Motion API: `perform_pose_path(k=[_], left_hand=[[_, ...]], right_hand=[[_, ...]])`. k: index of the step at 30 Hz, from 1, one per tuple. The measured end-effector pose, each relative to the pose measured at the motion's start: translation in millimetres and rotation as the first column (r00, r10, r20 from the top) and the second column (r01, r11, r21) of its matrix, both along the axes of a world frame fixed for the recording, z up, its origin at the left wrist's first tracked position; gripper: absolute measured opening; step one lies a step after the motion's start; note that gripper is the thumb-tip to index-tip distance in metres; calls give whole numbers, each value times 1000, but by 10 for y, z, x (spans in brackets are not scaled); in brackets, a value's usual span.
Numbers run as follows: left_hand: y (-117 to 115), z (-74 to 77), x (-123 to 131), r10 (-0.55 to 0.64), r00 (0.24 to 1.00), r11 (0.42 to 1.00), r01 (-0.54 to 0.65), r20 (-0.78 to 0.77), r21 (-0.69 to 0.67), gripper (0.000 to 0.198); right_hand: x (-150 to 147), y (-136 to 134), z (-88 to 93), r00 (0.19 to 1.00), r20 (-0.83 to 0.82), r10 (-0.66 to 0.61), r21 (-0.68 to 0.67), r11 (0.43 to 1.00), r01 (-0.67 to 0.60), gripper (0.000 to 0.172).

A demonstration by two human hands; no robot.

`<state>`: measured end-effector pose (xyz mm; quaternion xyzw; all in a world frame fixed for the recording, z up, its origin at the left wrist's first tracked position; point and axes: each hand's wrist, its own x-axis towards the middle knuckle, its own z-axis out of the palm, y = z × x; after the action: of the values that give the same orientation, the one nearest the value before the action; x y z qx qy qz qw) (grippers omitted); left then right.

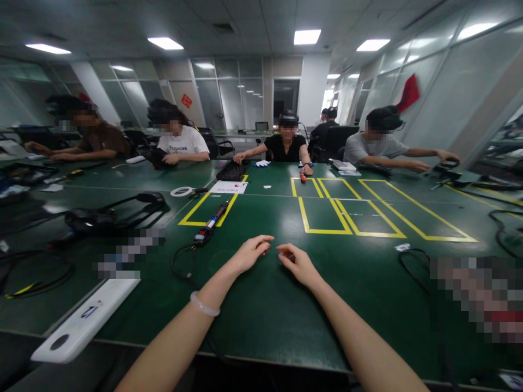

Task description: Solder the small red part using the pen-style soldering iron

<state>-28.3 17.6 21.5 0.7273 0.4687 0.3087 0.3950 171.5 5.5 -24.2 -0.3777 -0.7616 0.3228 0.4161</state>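
Note:
Both my forearms reach out over a dark green table (261,305). My left hand (250,253) rests near the middle with its fingers loosely stretched toward the right, and a pale bangle (203,305) circles its wrist. My right hand (296,262) lies close beside it, fingers slightly curled, fingertips almost meeting those of the left. Neither hand holds anything. The nearest object is a black electric screwdriver (211,222) with its cable, lying to the upper left of my left hand.
Yellow tape rectangles (351,212) mark the table ahead. A white flat device (84,321) lies at the near left edge, black headsets and cables (106,218) further left. A keyboard (232,170) and paper (229,187) lie farther off. Several people sit around the far side.

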Motion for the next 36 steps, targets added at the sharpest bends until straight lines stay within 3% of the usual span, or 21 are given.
perform_pose_path(k=[5, 9, 12, 18, 27, 31, 36], left_hand=[[-78, -121, 74, -66, 995, 997, 70, 76, -45, 45], [-110, -100, 106, -137, 981, 985, 150, 138, -88, 48], [-123, -86, 122, -158, 977, 981, 172, 145, -87, 48], [-154, -100, 127, -164, 978, 985, 170, 129, -34, 53], [-245, -1, 163, -82, 995, 970, 92, -50, 227, 22], [-243, -4, 164, -58, 997, 973, 68, -53, 220, 18], [-214, -39, 136, -41, 999, 982, 39, 6, 184, 19]], right_hand=[[-19, -11, 18, 999, -26, 47, -42, 998, -48, 30], [-16, -40, 63, 999, -6, 44, -24, 999, -44, 19], [-13, -44, 79, 999, 9, 39, -6, 999, -39, 20], [-1, -2, 44, 1000, 7, -9, 3, 1000, 9, 14], [-6, 6, 37, 999, -33, 21, -140, 990, -25, 22], [-5, 5, 61, 999, -6, 42, -149, 988, -43, 38], [-20, 5, 22, 988, -154, 19, -189, 981, -48, 24]])
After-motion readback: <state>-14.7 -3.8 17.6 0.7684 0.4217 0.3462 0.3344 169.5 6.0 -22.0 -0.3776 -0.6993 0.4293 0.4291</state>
